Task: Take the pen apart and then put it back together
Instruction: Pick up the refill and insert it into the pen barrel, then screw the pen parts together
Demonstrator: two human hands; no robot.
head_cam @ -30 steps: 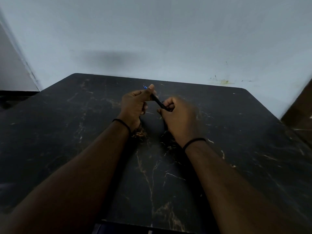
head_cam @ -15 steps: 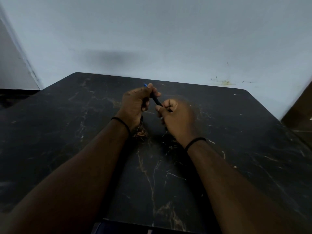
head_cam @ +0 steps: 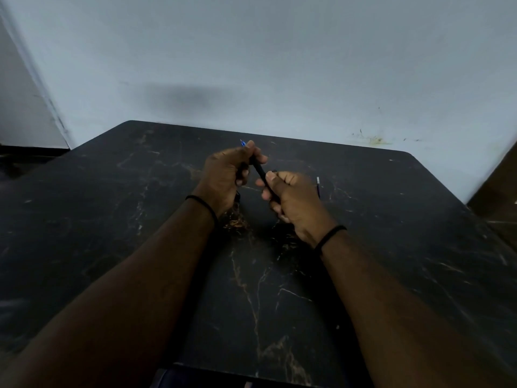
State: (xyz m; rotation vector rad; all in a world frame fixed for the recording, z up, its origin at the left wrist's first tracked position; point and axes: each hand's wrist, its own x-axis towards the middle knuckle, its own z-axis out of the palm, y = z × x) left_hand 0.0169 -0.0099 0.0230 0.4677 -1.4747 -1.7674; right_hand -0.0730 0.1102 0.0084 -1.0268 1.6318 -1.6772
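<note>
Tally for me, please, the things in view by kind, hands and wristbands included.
Hands: 2, left and right, both gripping the pen
Wristbands: 2, left and right
Pens: 1
Thin rods lying on the table: 1
Total: 6

two hands, left and right, one black pen, one thin refill-looking piece, two black wristbands, one dark tabletop.
</note>
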